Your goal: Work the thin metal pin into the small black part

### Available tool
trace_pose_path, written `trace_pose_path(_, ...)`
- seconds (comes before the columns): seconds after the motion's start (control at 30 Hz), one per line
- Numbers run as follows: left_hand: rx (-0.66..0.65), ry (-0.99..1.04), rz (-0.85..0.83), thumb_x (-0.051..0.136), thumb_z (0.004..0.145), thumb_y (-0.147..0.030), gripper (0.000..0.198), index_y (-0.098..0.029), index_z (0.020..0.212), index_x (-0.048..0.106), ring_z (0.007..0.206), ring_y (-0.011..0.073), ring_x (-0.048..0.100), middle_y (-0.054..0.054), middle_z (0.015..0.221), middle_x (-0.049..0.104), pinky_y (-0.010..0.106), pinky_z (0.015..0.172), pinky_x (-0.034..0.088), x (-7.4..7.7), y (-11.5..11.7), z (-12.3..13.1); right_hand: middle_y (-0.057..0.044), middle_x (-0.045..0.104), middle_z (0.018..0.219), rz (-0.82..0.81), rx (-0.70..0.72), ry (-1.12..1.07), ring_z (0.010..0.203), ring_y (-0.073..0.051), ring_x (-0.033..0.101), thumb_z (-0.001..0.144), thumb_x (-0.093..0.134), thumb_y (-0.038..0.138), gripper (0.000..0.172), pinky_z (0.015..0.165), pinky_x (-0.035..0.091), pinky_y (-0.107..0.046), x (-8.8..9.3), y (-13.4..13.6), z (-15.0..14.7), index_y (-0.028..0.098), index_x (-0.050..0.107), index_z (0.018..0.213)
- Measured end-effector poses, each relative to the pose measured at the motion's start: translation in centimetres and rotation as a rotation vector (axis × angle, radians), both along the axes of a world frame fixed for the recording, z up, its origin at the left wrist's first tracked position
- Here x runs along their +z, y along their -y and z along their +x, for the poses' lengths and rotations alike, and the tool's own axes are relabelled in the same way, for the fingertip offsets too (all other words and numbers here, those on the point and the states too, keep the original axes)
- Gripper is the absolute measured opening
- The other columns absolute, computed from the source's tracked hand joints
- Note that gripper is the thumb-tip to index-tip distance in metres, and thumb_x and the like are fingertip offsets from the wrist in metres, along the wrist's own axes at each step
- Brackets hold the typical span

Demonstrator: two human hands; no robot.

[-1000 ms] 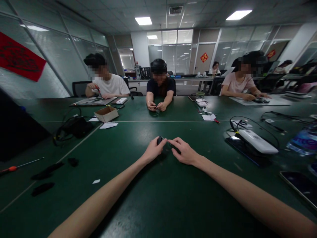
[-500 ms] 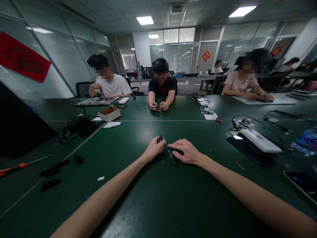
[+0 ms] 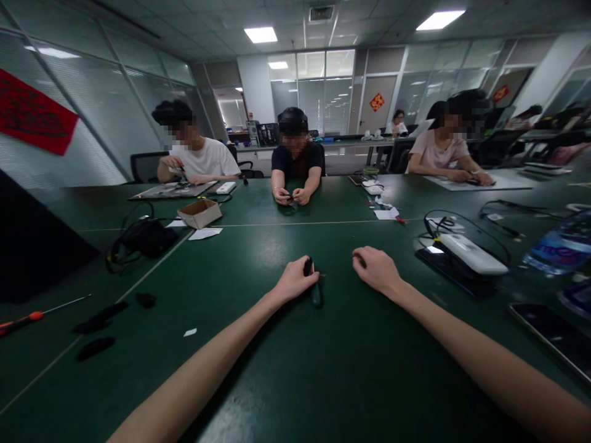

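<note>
A small dark object is gripped between the thumb and curled fingers of the left hand; a dark elongated piece is seen below the thumb, and whether the two are joined cannot be told. It is judged that the object could be dropped or twisted if this one-sided grip is loosened, as no support is given by the right hand. The object is held on the side facing that hand, which is well apart, its fingers curled; whether anything is pinched there cannot be told. Farther along the counter, a cardboard box is seen.
</note>
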State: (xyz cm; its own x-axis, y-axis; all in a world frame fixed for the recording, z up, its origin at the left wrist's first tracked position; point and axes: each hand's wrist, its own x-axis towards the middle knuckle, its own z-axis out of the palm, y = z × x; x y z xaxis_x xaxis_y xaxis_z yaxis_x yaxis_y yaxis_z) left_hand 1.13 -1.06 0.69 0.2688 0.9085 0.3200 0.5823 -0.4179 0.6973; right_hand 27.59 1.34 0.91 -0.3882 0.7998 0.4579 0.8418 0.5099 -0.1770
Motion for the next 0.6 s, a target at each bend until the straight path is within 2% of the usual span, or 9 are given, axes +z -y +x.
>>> trace_pose_path(0.13, -0.026, 0.043, -0.020, 0.057, 0.076, -0.028, 0.012, -0.017, 0.073, 0.054, 0.061, 0.0135, 0.050, 0.001, 0.070, 0.057, 0.023, 0.056, 0.032, 0.1, 0.1, 0.1, -0.017, 0.055, 0.103, -0.018, -0.563, 0.178, 0.093, -0.029, 0.052, 0.087, 0.040, 0.046, 0.043, 0.076, 0.040, -0.040, -0.9, 0.6, 10.8, 0.012, 0.054, 0.110)
trace_pose_path(0.2, -0.030, 0.047, -0.017, 0.058, 0.075, -0.029, 0.013, -0.017, 0.072, 0.054, 0.060, 0.0134, 0.049, 0.001, 0.069, 0.057, 0.023, 0.056, 0.032, 0.1, 0.2, 0.2, -0.019, 0.053, 0.104, -0.047, -0.739, 0.223, 0.097, -0.033, 0.049, 0.086, 0.039, 0.049, 0.047, 0.076, 0.039, -0.043, -1.6, 1.6, 15.2, 0.011, 0.054, 0.109)
trace_pose_path(0.3, -0.022, 0.045, -0.014, 0.059, 0.075, -0.030, 0.014, -0.017, 0.071, 0.054, 0.059, 0.0134, 0.049, 0.001, 0.067, 0.056, 0.023, 0.056, 0.031, 0.2, 0.4, 0.3, -0.019, 0.050, 0.108, -0.070, -0.761, 0.284, 0.099, -0.034, 0.047, 0.085, 0.036, 0.051, 0.048, 0.078, 0.038, -0.046, -2.2, 3.1, 18.1, 0.012, 0.054, 0.108)
trace_pose_path(0.47, -0.010, 0.032, 0.006, 0.057, 0.076, -0.031, 0.014, -0.017, 0.074, 0.055, 0.062, 0.0141, 0.050, 0.001, 0.070, 0.057, 0.024, 0.058, 0.032, 0.4, 1.0, 0.5, -0.016, 0.050, 0.101, -0.170, -0.636, 0.259, 0.095, -0.033, 0.049, 0.081, 0.037, 0.062, 0.056, 0.075, 0.040, -0.044, -1.7, 3.9, 17.1, 0.016, 0.055, 0.106)
trace_pose_path(0.6, 0.007, 0.022, 0.007, 0.056, 0.076, -0.033, 0.016, -0.017, 0.074, 0.054, 0.062, 0.0146, 0.050, 0.001, 0.069, 0.056, 0.024, 0.058, 0.033, 0.5, 1.2, 0.7, -0.015, 0.049, 0.101, -0.256, -0.716, 0.152, 0.095, -0.035, 0.049, 0.071, 0.038, 0.077, 0.069, 0.073, 0.040, -0.046, -1.6, 3.4, 17.4, 0.020, 0.055, 0.108)
